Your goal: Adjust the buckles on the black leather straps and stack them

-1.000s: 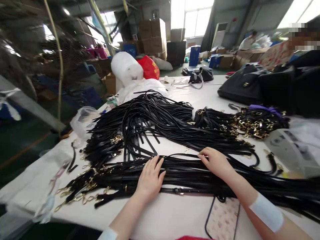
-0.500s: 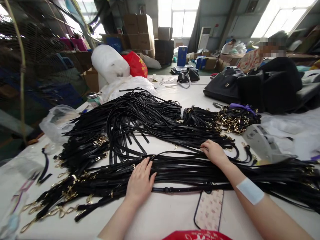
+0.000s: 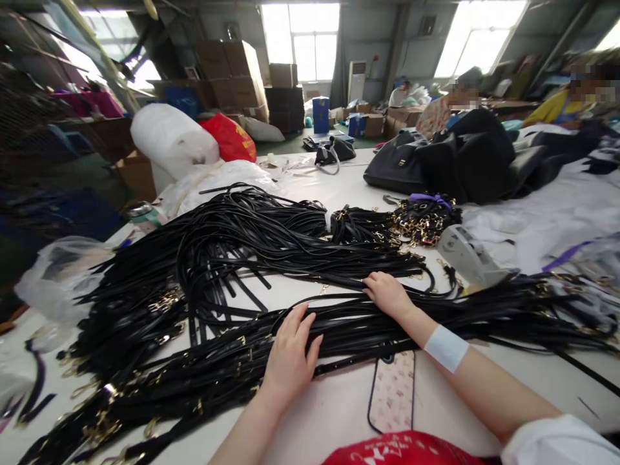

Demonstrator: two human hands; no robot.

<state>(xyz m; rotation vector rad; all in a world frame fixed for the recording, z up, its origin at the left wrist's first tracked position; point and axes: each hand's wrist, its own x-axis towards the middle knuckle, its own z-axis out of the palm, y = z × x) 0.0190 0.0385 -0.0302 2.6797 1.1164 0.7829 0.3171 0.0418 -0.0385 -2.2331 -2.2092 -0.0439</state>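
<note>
Many long black straps [image 3: 339, 326] with gold clips lie in a bundle across the white table in front of me. My left hand [image 3: 290, 355] is open, palm down over the near side of this bundle, its fingers spread. At the bundle's far edge, my right hand [image 3: 387, 294] has its fingers closed around a black strap; the fingertips are partly hidden. A patterned phone [image 3: 392, 394] lies on the table below the bundle, its top edge by the straps.
Beyond is a larger heap of black straps [image 3: 252, 226]. A grey tape dispenser [image 3: 467, 255] stands to the right, with black bags [image 3: 436, 161] behind it. Clear plastic bags [image 3: 62, 278] lie at left beside a flask [image 3: 143, 216]. People sit at the far right.
The view has turned to the right. My left hand has moved right along the bundle and its fingers have lifted and spread a little. The right hand stays at the far edge.
</note>
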